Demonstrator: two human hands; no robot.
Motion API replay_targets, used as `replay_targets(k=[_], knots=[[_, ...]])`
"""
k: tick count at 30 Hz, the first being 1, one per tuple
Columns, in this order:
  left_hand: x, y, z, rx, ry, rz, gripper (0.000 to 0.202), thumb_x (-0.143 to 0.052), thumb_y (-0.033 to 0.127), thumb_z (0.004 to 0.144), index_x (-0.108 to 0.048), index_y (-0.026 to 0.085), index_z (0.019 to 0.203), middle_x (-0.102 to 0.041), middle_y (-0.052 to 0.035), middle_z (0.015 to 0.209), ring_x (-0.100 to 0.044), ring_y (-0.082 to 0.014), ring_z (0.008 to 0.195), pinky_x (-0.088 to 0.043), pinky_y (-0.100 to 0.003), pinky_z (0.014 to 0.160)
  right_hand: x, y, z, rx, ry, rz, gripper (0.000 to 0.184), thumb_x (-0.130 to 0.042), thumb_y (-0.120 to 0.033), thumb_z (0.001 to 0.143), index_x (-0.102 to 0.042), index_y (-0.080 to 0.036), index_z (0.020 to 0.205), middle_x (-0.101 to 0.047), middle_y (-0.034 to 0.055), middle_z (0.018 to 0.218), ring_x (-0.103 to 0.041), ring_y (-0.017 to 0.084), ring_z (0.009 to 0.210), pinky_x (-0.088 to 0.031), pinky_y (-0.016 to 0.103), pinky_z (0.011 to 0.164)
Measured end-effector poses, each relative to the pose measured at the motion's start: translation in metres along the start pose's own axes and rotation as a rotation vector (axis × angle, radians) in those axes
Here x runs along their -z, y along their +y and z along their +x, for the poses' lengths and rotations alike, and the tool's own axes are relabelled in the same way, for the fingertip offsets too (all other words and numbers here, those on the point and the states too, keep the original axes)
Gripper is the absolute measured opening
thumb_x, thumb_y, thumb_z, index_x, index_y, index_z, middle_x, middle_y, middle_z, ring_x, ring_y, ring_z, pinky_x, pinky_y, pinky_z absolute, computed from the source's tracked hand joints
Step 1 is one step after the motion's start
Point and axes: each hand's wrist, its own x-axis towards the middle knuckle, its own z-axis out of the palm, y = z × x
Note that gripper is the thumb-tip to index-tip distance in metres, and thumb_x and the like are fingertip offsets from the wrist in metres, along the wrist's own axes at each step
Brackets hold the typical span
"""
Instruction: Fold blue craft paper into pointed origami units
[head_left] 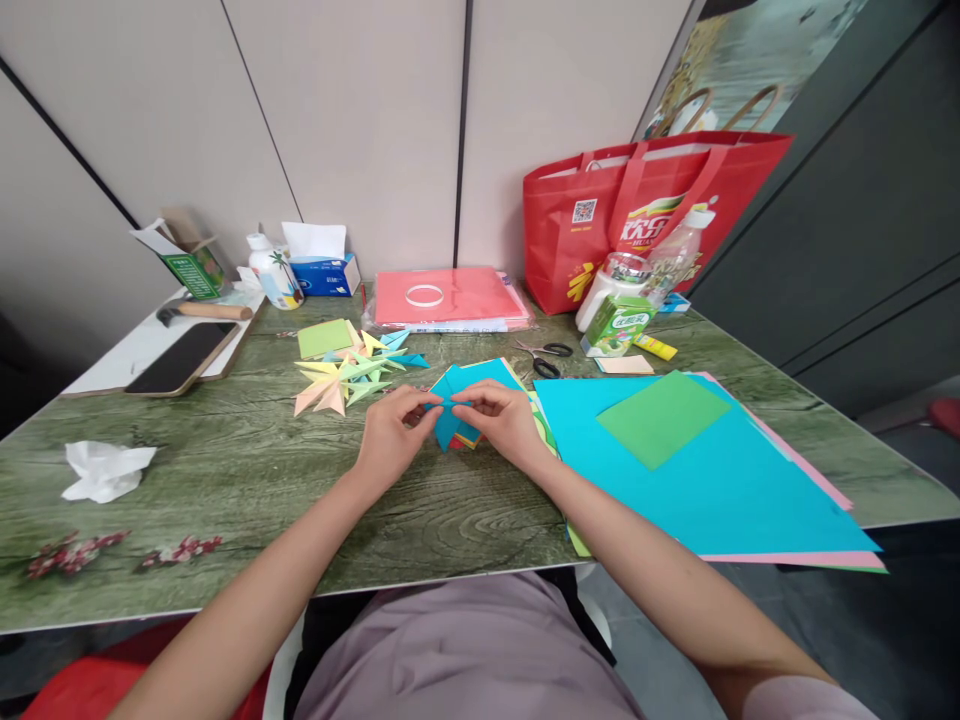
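Lilac shirt (465,650) at table (285,520) edge, forearms (255,575) stretched over. Left hand (396,430) and right hand (506,425) pinch blue folded paper (444,425) mid-table, over a paper stack (496,374); two-sided fingertip grip probably steadies small creases. Folded shapes (351,368) heaped left, likely for working room. Scissors (550,358) beyond, seemingly within reach.

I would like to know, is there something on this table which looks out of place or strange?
Two things: the crumpled tissue lies loose at the left, like litter, and the large blue sheet overhangs the near edge of the table at right. The folded blue paper shows no clear damage.
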Motion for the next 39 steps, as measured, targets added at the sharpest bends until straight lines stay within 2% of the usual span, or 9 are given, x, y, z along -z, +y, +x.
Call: replay_targets(k=[6, 11, 13, 17, 20, 24, 29, 33, 39], knots=[[0.0011, 0.0042, 0.0001, 0.005, 0.006, -0.001, 0.011, -0.060, 0.028, 0.074, -0.066, 0.019, 0.079, -0.061, -0.0020, 0.073, -0.053, -0.0130, 0.061, -0.042, -0.024, 0.056, -0.0012, -0.0007, -0.0014, 0.031, -0.031, 0.017, 0.015, -0.064, -0.032, 0.071, -0.069, -0.022, 0.082, -0.065, 0.0048, 0.088, -0.059, 0.016, 0.079, -0.048, 0.028, 0.066], [-0.0006, 0.0045, -0.0009, 0.036, 0.001, -0.067, 0.011, -0.061, 0.029, 0.073, -0.064, 0.019, 0.076, -0.059, -0.0015, 0.073, -0.052, -0.0117, 0.058, -0.043, -0.023, 0.054, -0.0012, -0.0012, -0.0020, 0.032, -0.052, -0.044, 0.017, -0.065, -0.032, 0.071, -0.069, -0.022, 0.085, -0.067, 0.0033, 0.082, -0.057, 0.014, 0.068, -0.045, 0.027, 0.059], [-0.0019, 0.0036, -0.0014, 0.065, -0.004, -0.135, 0.011, -0.062, 0.029, 0.071, -0.065, 0.019, 0.077, -0.058, -0.0015, 0.074, -0.052, -0.0112, 0.057, -0.044, -0.023, 0.052, -0.0008, -0.0017, -0.0021, 0.054, -0.060, -0.074, 0.016, -0.064, -0.031, 0.072, -0.069, -0.023, 0.085, -0.067, 0.0028, 0.080, -0.055, 0.014, 0.066, -0.042, 0.025, 0.055], [-0.0035, 0.0023, -0.0011, 0.183, -0.016, -0.363, 0.023, -0.066, 0.028, 0.068, -0.063, 0.018, 0.088, -0.058, 0.0001, 0.070, -0.055, -0.0114, 0.053, -0.047, -0.025, 0.051, -0.0007, -0.0026, -0.0022, 0.062, -0.049, -0.077, 0.014, -0.062, -0.029, 0.074, -0.070, -0.022, 0.083, -0.066, 0.0031, 0.078, -0.054, 0.014, 0.065, -0.039, 0.025, 0.053], [-0.0027, 0.0027, 0.0001, 0.216, -0.031, -0.446, 0.022, -0.068, 0.027, 0.066, -0.064, 0.016, 0.085, -0.058, 0.0004, 0.067, -0.057, -0.0123, 0.051, -0.048, -0.027, 0.051, -0.0007, -0.0027, -0.0023, 0.034, -0.044, -0.056, 0.015, -0.062, -0.029, 0.073, -0.070, -0.022, 0.084, -0.066, 0.0032, 0.079, -0.053, 0.013, 0.063, -0.039, 0.025, 0.053], [-0.0019, 0.0020, 0.0009, 0.231, -0.019, -0.461, 0.016, -0.069, 0.025, 0.066, -0.063, 0.015, 0.077, -0.058, 0.0010, 0.064, -0.058, -0.0124, 0.048, -0.047, -0.026, 0.049, -0.0007, -0.0022, -0.0025, 0.011, -0.056, -0.058, 0.017, -0.063, -0.031, 0.073, -0.070, -0.022, 0.085, -0.067, 0.0031, 0.080, -0.053, 0.013, 0.061, -0.039, 0.025, 0.053], [-0.0028, 0.0025, 0.0001, 0.224, 0.001, -0.437, 0.016, -0.070, 0.027, 0.064, -0.063, 0.014, 0.072, -0.063, -0.0033, 0.081, -0.057, -0.0100, 0.048, -0.048, -0.025, 0.047, -0.0015, -0.0009, -0.0028, 0.001, -0.072, -0.075, 0.018, -0.065, -0.034, 0.071, -0.070, -0.020, 0.082, -0.068, 0.0032, 0.080, -0.054, 0.013, 0.061, -0.040, 0.024, 0.053], [-0.0020, 0.0072, 0.0003, 0.299, -0.021, -0.396, 0.018, -0.070, 0.028, 0.064, -0.063, 0.013, 0.071, -0.062, -0.0001, 0.062, -0.055, -0.0103, 0.046, -0.045, -0.022, 0.045, -0.0021, -0.0009, -0.0028, 0.005, -0.066, -0.094, 0.017, -0.064, -0.032, 0.072, -0.069, -0.018, 0.080, -0.069, 0.0034, 0.078, -0.054, 0.012, 0.060, -0.041, 0.024, 0.053], [-0.0006, 0.0090, 0.0013, 0.316, -0.034, -0.408, 0.017, -0.069, 0.029, 0.063, -0.064, 0.014, 0.068, -0.063, 0.0002, 0.058, -0.057, -0.0117, 0.046, -0.046, -0.023, 0.046, -0.0018, -0.0004, -0.0025, 0.003, -0.076, -0.124, 0.015, -0.063, -0.031, 0.073, -0.068, -0.018, 0.079, -0.069, 0.0026, 0.078, -0.057, 0.012, 0.063, -0.042, 0.024, 0.055]])
